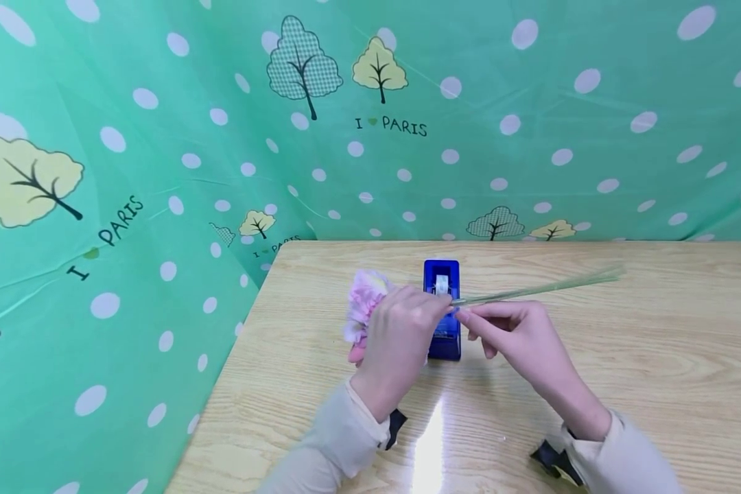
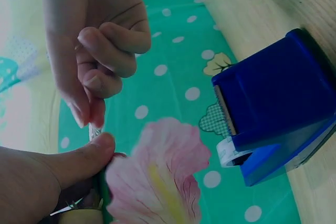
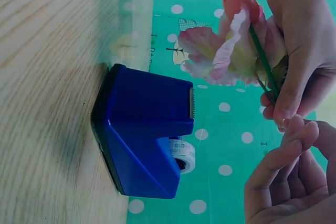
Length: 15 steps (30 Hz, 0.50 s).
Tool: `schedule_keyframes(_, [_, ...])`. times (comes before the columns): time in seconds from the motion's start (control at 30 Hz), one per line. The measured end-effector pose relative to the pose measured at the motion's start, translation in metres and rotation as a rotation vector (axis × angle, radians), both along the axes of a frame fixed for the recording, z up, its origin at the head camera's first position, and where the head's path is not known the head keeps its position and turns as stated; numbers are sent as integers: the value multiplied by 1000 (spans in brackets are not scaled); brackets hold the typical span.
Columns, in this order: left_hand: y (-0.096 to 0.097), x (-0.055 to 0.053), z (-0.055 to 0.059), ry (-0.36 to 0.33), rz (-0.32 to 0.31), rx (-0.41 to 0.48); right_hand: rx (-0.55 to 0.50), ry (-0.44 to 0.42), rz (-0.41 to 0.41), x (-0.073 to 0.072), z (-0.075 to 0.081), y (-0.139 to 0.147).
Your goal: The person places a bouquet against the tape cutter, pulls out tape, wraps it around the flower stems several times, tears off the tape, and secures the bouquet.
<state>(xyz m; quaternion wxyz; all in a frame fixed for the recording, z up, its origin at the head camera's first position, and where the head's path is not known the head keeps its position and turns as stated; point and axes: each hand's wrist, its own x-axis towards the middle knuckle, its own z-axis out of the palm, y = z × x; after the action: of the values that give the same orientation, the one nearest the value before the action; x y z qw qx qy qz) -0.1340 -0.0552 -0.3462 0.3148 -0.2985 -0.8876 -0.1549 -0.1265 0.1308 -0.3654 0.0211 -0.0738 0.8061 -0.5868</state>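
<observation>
A bunch of artificial flowers (image 1: 366, 305) is gripped by my left hand (image 1: 401, 336) at the top of its stems. Its thin green stems (image 1: 549, 288) stick out to the right. In the right wrist view, a pink ruffled bloom (image 3: 202, 51) and an orange-pink bud (image 3: 239, 4) show beside that hand. My right hand (image 1: 525, 350) pinches a small shiny clear strip, seemingly tape (image 2: 94, 131), against the stems, its fingertips close to the left thumb. Below both hands stands a blue tape dispenser (image 1: 444, 348), with a white-cored roll of tape (image 3: 185, 156) in it.
The wooden table (image 1: 654, 370) extends widely to the right and in front. A green dotted cloth (image 1: 519, 158) hangs behind the table and along its left side. Black wrist straps (image 1: 556, 461) sit at the sleeves.
</observation>
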Motion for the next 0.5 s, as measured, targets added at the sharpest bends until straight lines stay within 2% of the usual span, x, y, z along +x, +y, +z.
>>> schedule_keyframes(0.23, [0,-2,-5,84,22,-17,-34,-35,14,-1,-1,-2])
schedule_keyframes(0.5, [-3,-4,-3,89,20,-5,-1,4,78,-1,-3,-2])
